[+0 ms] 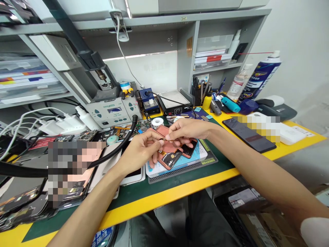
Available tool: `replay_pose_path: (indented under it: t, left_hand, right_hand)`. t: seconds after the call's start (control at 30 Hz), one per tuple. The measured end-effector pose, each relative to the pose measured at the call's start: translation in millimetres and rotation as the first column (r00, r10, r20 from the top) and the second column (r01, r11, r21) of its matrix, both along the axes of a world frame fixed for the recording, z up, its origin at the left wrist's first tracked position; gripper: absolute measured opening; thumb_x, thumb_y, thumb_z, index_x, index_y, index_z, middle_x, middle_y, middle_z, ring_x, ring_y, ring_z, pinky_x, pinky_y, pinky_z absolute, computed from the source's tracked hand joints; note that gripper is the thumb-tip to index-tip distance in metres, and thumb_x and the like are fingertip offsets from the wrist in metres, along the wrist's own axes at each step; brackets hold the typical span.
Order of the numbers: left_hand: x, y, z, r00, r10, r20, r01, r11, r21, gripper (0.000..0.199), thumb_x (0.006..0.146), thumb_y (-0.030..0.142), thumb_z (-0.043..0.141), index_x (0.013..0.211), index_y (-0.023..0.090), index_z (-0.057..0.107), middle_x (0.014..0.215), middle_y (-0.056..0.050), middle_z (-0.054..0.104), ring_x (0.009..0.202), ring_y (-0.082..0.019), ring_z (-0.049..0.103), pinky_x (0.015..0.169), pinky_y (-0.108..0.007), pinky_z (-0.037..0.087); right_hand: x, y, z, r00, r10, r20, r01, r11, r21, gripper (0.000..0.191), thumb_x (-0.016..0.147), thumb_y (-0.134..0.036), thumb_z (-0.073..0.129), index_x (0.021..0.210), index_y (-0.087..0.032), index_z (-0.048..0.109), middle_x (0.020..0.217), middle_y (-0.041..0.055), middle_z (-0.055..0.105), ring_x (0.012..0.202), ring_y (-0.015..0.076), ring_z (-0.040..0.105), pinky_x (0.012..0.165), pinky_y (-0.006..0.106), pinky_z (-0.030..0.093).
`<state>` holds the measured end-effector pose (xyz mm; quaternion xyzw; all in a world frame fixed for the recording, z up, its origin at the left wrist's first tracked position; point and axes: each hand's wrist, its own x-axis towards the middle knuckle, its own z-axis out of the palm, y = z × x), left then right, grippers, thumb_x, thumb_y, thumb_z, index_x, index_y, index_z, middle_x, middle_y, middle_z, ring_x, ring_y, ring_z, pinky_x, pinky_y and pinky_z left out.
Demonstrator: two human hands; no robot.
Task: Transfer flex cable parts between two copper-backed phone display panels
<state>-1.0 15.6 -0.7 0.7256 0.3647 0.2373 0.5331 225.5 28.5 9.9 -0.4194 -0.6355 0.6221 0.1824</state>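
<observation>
Hands, left [138, 150] and right [187, 130], over green mat [128, 197] on yellow bench [164, 197]

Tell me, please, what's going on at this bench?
A person is working over a green mat with the left hand and right hand together at a copper-coloured phone part, pinching something too small to make out. A dark phone lies to the right, and a soldering station stands behind.

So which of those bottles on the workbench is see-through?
The clear plastic bottle at the back right, standing just left of the tall blue-and-white aerosol can. That can and the white squeeze bottle on the left are both opaque.
</observation>
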Motion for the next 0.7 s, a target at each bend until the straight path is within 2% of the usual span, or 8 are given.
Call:
replay_pose_path:
  t: [0.7]
  left_hand:
    - [-1.0, 0.1, 0.1, 1.0, 0.005, -0.01, -0.005, 1.0, 0.003, 0.023, 0.092, 0.039, 0.06, 0.094, 0.016, 0.056, 0.052, 0.0, 0.064, 0.038, -0.015, 0.058, 0.038, -0.022, 0.046]
  right_hand:
    - [-2.1, -1.3, 1.4, 1.0, -0.008, -0.005, 0.008, 1.0, 0.012, 0.03, 0.083, -0.038, 0.071, 0.072, -0.014, 0.058, 0.061, -0.0006, 0.061, 0.037, 0.0052, 0.042, 0.032, 0.018, 0.038]
